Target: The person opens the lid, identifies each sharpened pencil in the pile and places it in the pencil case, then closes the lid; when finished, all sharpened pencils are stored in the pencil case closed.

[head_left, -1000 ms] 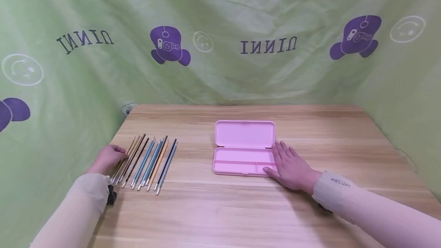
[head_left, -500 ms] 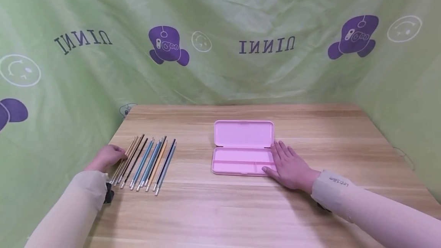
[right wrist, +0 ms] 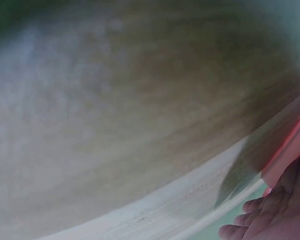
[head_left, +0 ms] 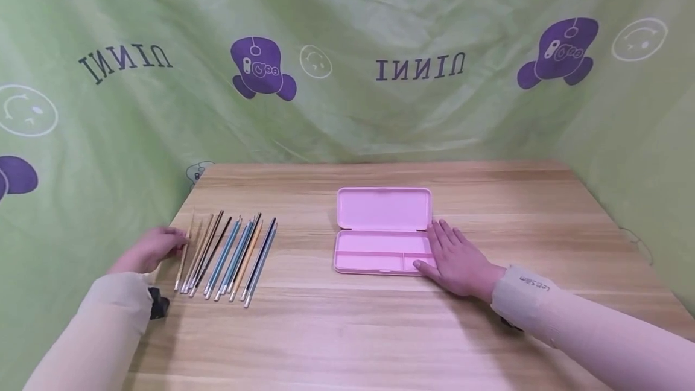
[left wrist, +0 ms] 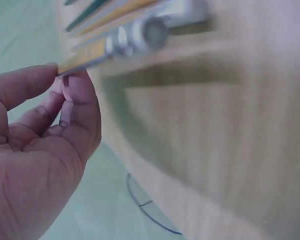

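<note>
My left hand (head_left: 149,249) pinches a yellowish pencil (head_left: 181,267) between thumb and fingers at the left end of the pencil row. In the left wrist view, this pencil (left wrist: 92,52) points its metal ferrule and eraser end at the camera. Just right of it lie several more pencils (head_left: 233,264), brown, black, blue and orange, side by side with their erasers toward me. A pink pencil case (head_left: 384,209) stands with its lid up, showing bare compartments. Against its right edge rests my right hand (head_left: 461,265), fingers straight and thumb over the front corner.
Everything sits on a wood-grain table (head_left: 326,336). Green cloth (head_left: 347,119) with purple figures hangs behind it and along both sides. A black strap piece (head_left: 158,303) shows under the left sleeve.
My left hand has moved slightly left, drawing one pencil apart from the others. My right hand stays at the pencil case.
</note>
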The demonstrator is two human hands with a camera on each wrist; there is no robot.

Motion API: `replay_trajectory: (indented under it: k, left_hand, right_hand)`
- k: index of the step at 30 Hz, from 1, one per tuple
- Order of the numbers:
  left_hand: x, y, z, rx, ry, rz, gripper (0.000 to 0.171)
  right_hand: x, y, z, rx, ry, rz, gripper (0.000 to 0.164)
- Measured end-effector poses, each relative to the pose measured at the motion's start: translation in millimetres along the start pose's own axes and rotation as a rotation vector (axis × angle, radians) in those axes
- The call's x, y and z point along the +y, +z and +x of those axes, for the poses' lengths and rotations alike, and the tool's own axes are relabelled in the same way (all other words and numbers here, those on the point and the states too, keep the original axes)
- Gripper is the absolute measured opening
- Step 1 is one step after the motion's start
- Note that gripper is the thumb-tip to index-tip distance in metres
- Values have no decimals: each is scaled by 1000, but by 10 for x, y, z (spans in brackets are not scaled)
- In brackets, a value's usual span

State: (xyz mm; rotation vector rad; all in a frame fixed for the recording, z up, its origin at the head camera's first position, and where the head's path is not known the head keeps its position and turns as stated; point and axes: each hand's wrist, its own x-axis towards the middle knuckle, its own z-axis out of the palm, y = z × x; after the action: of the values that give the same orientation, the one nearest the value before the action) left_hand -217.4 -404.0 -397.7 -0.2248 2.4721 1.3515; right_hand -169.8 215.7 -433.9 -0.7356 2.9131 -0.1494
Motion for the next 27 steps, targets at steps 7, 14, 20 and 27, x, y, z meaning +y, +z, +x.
replay_trajectory:
  k: [7, 14, 20, 27]
  left_hand:
    - [289, 98, 23, -80, 82, -437, 18]
    - [738, 450, 120, -62, 134, -496, 27]
    - [1045, 792, 206, -134, 213, -515, 32]
    - [1263, 1142, 292, -212, 237, -451, 40]
  right_hand:
    - [-9, -13, -9, 2, -4, 10, 85]
    - [-8, 8, -10, 25, -11, 17, 85]
    - [-30, 13, 16, 31, -7, 30, 86]
    - [-58, -16, 83, 48, -24, 10, 88]
